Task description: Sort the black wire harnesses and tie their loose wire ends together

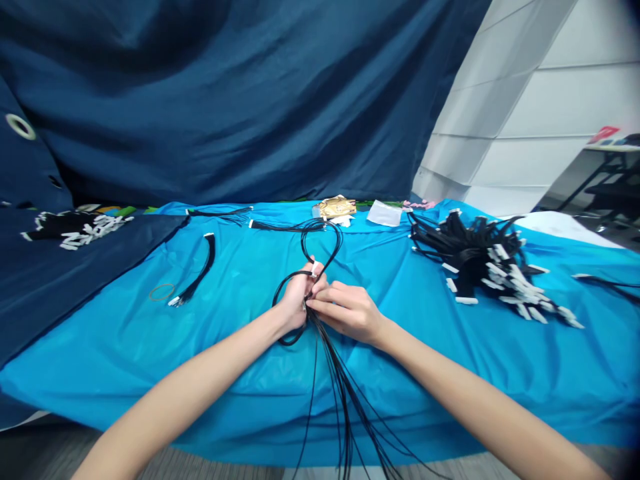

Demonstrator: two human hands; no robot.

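Both hands meet on a bundle of thin black wires at the middle of the blue-covered table. My left hand is closed round the bundle, where the wires bend into loops above and beside it. A white connector shows at the top of this hand. The fingers of my right hand pinch the wires just below, touching the left fingers. Loose wire ends fan downward past the table's front edge. Exactly what lies between the fingertips is partly hidden.
A large pile of black cables with white connectors lies right; a smaller pile sits far left. A short cable bundle and an orange rubber band lie left. Behind are a gold packet and white paper.
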